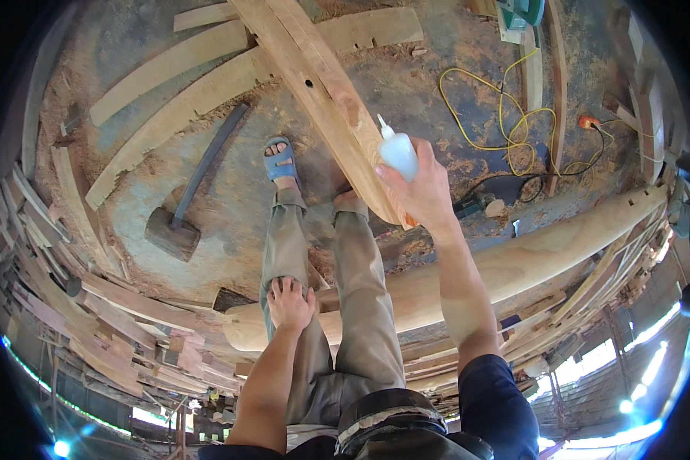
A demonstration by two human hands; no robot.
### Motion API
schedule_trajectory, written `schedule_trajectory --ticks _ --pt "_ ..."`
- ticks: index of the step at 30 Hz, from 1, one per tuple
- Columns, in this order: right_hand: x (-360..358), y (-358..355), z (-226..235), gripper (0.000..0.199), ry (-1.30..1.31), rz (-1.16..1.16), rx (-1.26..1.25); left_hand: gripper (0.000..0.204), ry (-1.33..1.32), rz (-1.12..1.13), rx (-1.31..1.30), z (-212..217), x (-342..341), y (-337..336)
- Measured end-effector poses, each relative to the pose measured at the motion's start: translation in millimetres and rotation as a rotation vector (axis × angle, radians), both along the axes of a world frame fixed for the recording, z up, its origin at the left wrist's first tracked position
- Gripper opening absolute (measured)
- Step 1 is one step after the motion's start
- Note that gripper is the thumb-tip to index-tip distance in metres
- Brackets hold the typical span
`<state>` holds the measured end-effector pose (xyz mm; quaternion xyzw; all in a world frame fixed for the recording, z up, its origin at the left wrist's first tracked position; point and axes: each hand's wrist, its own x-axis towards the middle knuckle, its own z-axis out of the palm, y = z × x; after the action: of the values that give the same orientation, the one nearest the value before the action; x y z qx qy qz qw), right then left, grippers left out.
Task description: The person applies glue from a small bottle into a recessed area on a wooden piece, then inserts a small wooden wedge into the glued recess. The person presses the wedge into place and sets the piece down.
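My right hand (422,186) is closed round a pale squeeze bottle (399,156) with a pointed white nozzle. The nozzle points up and away from me, over the right edge of a long wooden beam (333,115). That beam runs from the far edge toward my legs and has a small dark hole and a seam along it. My left hand (290,305) rests on my left knee, fingers spread over the trouser cloth, holding nothing.
A wooden mallet (173,232) lies on the floor at left, near curved planks (184,100). To the right are a tangled yellow cord (506,146), an orange socket (588,122) and a dark power tool (471,205). A long rounded timber (529,261) lies behind my legs, beside stacked boards (130,322).
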<state>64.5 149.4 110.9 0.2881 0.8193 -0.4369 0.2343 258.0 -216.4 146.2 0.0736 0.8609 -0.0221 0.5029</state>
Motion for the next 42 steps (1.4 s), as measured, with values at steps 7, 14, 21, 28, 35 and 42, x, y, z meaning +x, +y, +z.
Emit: schedule_trajectory --ticks 7,14,21,28,35,42 --pt "-8 -25 -5 0.066 -0.026 0.075 0.085 0.044 -0.016 0.031 -0.006 -1 2 -5" --pt "-18 -38 0 0.058 -0.080 0.024 0.071 0.036 0.000 0.058 0.007 -1 -3 -13" --pt "-25 -41 0 0.059 -0.183 -0.041 0.027 0.033 0.037 0.098 0.052 -2 -5 -19" --pt "-14 -46 5 0.056 -0.179 -0.050 0.015 0.030 0.068 0.090 0.077 -3 -4 -22" --pt "2 -44 3 0.053 -0.092 -0.157 -0.045 0.029 0.050 0.123 0.081 -2 -5 -21" --pt "-6 -42 -3 0.055 -0.139 -0.109 -0.031 0.032 0.034 0.115 0.072 -2 -7 -20"
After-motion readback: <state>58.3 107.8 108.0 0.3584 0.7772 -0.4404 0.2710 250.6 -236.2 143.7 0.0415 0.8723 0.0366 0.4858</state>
